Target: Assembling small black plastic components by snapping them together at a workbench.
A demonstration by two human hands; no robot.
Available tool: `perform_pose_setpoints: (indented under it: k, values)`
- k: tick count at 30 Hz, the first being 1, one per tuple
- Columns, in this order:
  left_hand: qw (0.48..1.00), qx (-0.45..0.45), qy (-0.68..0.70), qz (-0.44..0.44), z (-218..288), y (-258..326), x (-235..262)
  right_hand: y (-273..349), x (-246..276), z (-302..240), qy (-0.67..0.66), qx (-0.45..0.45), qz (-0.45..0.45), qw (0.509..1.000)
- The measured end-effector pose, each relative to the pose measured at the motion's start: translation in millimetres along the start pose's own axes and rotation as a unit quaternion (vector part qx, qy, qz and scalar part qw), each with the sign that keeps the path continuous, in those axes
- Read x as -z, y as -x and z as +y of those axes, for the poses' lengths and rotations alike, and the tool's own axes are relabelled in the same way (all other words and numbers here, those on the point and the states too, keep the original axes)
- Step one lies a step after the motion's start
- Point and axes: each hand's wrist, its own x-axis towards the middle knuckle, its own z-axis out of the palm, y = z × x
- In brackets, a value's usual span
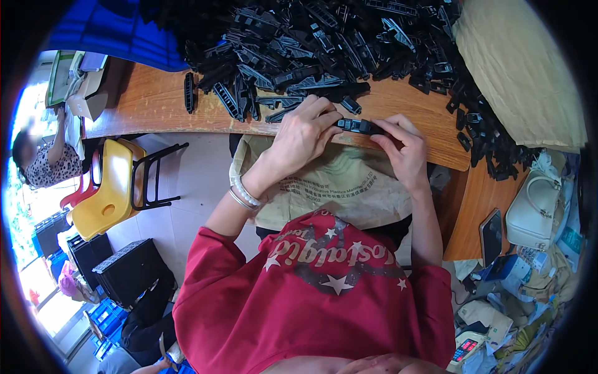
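Note:
A slim black plastic part (355,125) spans the gap between my two hands at the table's front edge. My left hand (302,131) has its fingers closed on the part's left end, and a bead bracelet and a bangle circle that wrist. On the other end, the thumb and fingers of my right hand (403,146) pinch it; what lies under those fingertips is hidden. Just beyond my hands, a big heap of long black plastic pieces (299,50) covers the back of the wooden table (152,100). Smaller black pieces (492,146) are scattered at the right.
A printed tan sack (336,193) hangs over my lap below the edge. Another beige sack (529,68) lies at the far right, above a phone (491,237) and a white handbag (532,215). Left are a blue bin (118,31), a yellow chair (115,181) and another person (47,153).

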Motion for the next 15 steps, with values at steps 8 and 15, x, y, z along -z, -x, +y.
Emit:
perform_pose_setpoints:
  k: [8,15]
  values:
    - [0.998,-0.056,-0.004,-0.001,3.2,-3.3,-4.5,-9.1,-13.0,-5.7,0.033,0.078,-0.016,0.996]
    - [0.996,-0.021,0.07,0.052,1.1,3.1,-2.5,29.5,9.5,-3.5,0.031,0.016,0.075,0.997]
